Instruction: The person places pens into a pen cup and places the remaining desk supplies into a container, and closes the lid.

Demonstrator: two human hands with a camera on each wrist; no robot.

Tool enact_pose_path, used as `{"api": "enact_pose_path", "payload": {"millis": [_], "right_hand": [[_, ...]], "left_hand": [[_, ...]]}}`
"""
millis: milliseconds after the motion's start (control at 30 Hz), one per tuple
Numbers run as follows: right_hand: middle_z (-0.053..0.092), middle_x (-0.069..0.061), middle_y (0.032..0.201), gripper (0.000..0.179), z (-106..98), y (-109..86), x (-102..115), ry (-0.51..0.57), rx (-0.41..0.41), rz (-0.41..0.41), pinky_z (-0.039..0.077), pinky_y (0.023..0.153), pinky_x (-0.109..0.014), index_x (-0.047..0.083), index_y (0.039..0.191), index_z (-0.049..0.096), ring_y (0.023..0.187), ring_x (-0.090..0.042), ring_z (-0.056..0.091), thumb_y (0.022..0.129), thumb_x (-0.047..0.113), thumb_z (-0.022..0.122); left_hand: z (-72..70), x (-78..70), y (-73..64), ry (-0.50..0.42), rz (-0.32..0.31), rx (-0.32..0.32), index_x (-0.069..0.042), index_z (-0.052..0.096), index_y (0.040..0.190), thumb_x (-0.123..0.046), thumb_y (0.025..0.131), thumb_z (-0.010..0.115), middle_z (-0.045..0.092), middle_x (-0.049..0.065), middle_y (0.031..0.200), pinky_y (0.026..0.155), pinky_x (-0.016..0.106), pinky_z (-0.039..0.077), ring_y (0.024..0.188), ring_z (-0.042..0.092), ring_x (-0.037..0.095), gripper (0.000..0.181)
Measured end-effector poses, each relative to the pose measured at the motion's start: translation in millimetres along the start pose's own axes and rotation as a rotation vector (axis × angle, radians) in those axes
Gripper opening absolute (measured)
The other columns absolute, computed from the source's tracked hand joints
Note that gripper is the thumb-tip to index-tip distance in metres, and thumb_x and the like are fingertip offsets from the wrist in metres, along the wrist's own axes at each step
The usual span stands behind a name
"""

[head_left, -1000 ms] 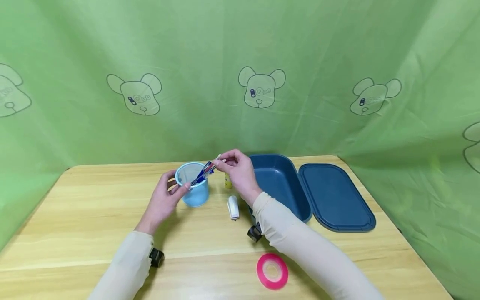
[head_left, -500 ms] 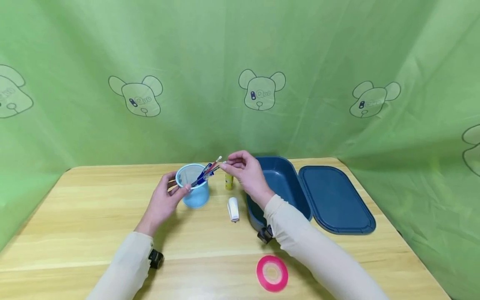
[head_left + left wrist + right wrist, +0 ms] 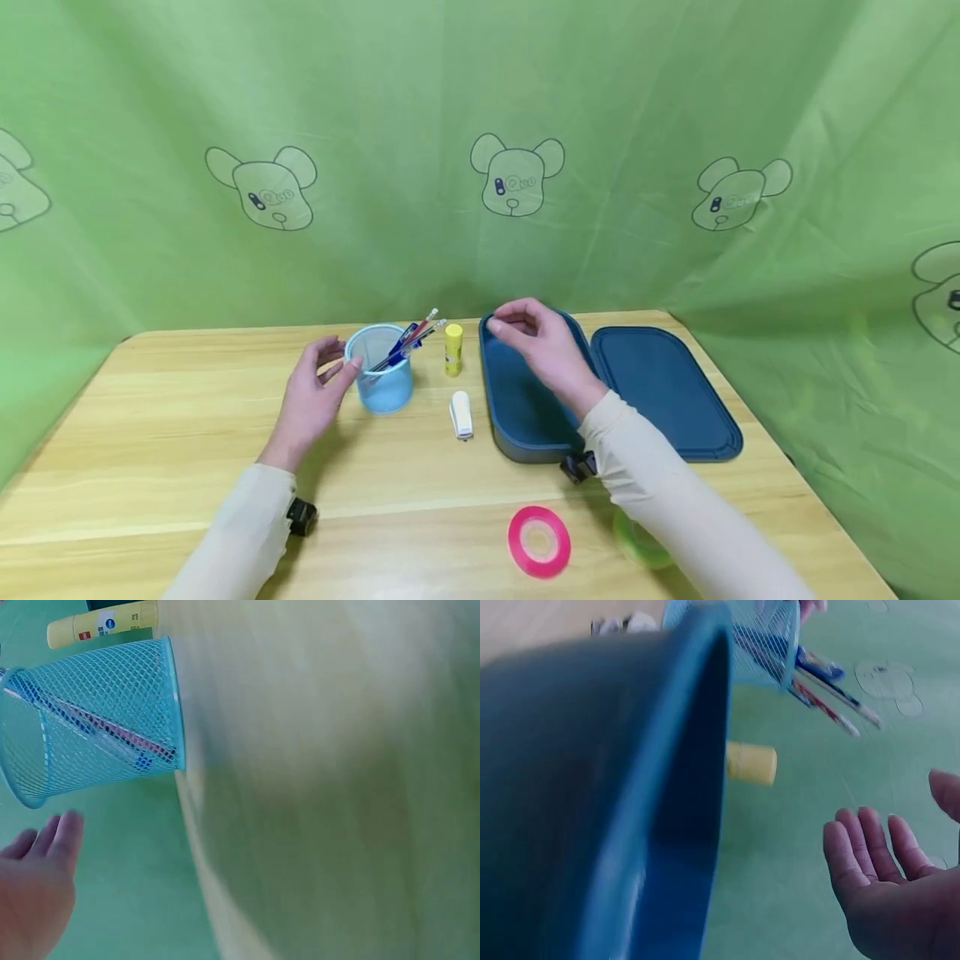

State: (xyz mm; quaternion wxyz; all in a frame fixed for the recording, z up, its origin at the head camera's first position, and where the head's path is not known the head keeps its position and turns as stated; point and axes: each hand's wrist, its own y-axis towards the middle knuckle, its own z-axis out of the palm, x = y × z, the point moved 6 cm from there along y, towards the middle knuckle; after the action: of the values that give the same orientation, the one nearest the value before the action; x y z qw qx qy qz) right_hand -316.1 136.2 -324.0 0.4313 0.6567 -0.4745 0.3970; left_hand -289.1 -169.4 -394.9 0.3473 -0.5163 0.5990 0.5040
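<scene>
The light-blue mesh pen holder [image 3: 386, 393] stands upright at the back of the table. Several pens and pencils [image 3: 408, 342] lean in it towards the right, their ends above the rim. My left hand [image 3: 318, 392] is at the holder's left side with fingers and thumb loosely spread; in the left wrist view its fingertips [image 3: 69, 821] are a little apart from the rim. Over the dark-blue bin [image 3: 525, 400] hovers my right hand [image 3: 543, 350], holding nothing. In the right wrist view its fingers [image 3: 870, 847] are relaxed and the thumb stands away from them.
A yellow glue stick [image 3: 453, 350] stands between holder and bin, with a small white stapler-like object [image 3: 461, 415] in front of it. The bin's flat lid [image 3: 671, 396] lies to the right. Pink [image 3: 516, 542] and green [image 3: 637, 546] discs lie near the front.
My right hand has let go of the pens and moved right, over the bin. My left hand has eased off the pen holder to the left. The pens now rest in the holder.
</scene>
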Motion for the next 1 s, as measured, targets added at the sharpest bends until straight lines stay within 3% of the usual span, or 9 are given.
{"api": "enact_pose_path", "payload": {"millis": [133,267,400,567,633,700,767,900,1000], "right_hand": [[0.063,-0.011,0.122,0.039,-27,-5.4,0,-0.033,-0.009,-0.019,0.047,0.098,-0.038,0.004,0.124,0.061,0.112,-0.022,0.058,0.096,0.03,0.066],[0.06,-0.011,0.129,0.045,-52,-13.4,-11,-0.048,-0.013,0.005,0.044,0.103,-0.037,0.003,0.13,0.059,0.117,-0.022,0.056,0.096,0.032,0.065],[0.057,-0.011,0.134,0.052,-73,-22.0,-25,-0.115,-0.028,0.07,0.041,0.105,-0.041,0.004,0.135,0.057,0.122,-0.023,0.052,0.096,0.038,0.064],[0.052,-0.017,0.14,0.056,-91,-27.3,-42,-0.204,-0.023,0.13,0.038,0.108,-0.049,0.004,0.141,0.051,0.127,-0.03,0.048,0.098,0.038,0.061],[0.05,-0.018,0.142,0.06,-96,-28.9,-50,-0.243,-0.014,0.161,0.036,0.109,-0.051,0.003,0.144,0.048,0.129,-0.033,0.046,0.098,0.04,0.06],[0.047,-0.02,0.144,0.064,-100,-30.5,-57,-0.275,-0.001,0.185,0.035,0.109,-0.052,0.002,0.146,0.044,0.131,-0.036,0.044,0.098,0.041,0.059],[0.045,-0.022,0.146,0.068,-102,-31.8,-64,-0.287,0.006,0.207,0.034,0.11,-0.053,0.0,0.147,0.042,0.133,-0.037,0.041,0.098,0.044,0.059],[0.041,-0.021,0.149,0.07,-105,-33.4,-76,-0.284,0.017,0.226,0.032,0.111,-0.052,-0.001,0.148,0.039,0.136,-0.038,0.037,0.098,0.044,0.058],[0.039,-0.022,0.15,0.065,-105,-34.6,-81,-0.28,0.027,0.228,0.031,0.112,-0.052,-0.002,0.148,0.038,0.136,-0.039,0.036,0.101,0.039,0.056]], "left_hand": [[-5.2,-15.5,-5.2,0.113,0.121,-0.135,0.006,0.045,0.134,-0.015,0.093,0.068,0.049,0.018,0.132,0.109,0.042,0.039,0.125,0.046,0.031,0.052],[-5.4,-32.2,-16.3,0.158,0.189,-0.242,0.003,0.053,0.126,-0.01,0.09,0.07,0.052,0.013,0.124,0.107,0.043,0.038,0.119,0.049,0.031,0.042],[3.2,-50.0,-28.9,0.149,0.295,-0.25,0.004,0.055,0.122,-0.005,0.088,0.071,0.054,0.012,0.12,0.105,0.043,0.04,0.114,0.05,0.027,0.039],[21.7,-74.9,-47.6,0.151,0.541,-0.214,0.005,0.055,0.122,0.002,0.084,0.071,0.057,0.015,0.118,0.098,0.038,0.045,0.109,0.053,0.025,0.041],[33.3,-82.6,-56.2,0.151,0.611,-0.154,0.004,0.055,0.123,0.003,0.083,0.071,0.059,0.015,0.116,0.096,0.037,0.048,0.107,0.055,0.025,0.043],[49.1,-86.1,-64.4,0.162,0.622,-0.037,0.003,0.056,0.125,0.0,0.084,0.072,0.059,0.014,0.118,0.095,0.037,0.05,0.107,0.056,0.025,0.043],[67.7,-84.7,-71.9,0.186,0.548,0.124,-0.001,0.056,0.129,-0.007,0.087,0.072,0.059,0.009,0.123,0.097,0.037,0.05,0.11,0.056,0.021,0.045],[103.8,-72.9,-88.3,0.276,0.332,0.453,-0.009,0.053,0.137,-0.029,0.091,0.071,0.054,-0.001,0.134,0.102,0.038,0.045,0.119,0.052,0.017,0.053],[124.8,-65.4,-99.1,0.336,0.26,0.619,-0.011,0.05,0.14,-0.039,0.09,0.071,0.05,-0.001,0.139,0.106,0.039,0.042,0.124,0.049,0.018,0.061]]}}
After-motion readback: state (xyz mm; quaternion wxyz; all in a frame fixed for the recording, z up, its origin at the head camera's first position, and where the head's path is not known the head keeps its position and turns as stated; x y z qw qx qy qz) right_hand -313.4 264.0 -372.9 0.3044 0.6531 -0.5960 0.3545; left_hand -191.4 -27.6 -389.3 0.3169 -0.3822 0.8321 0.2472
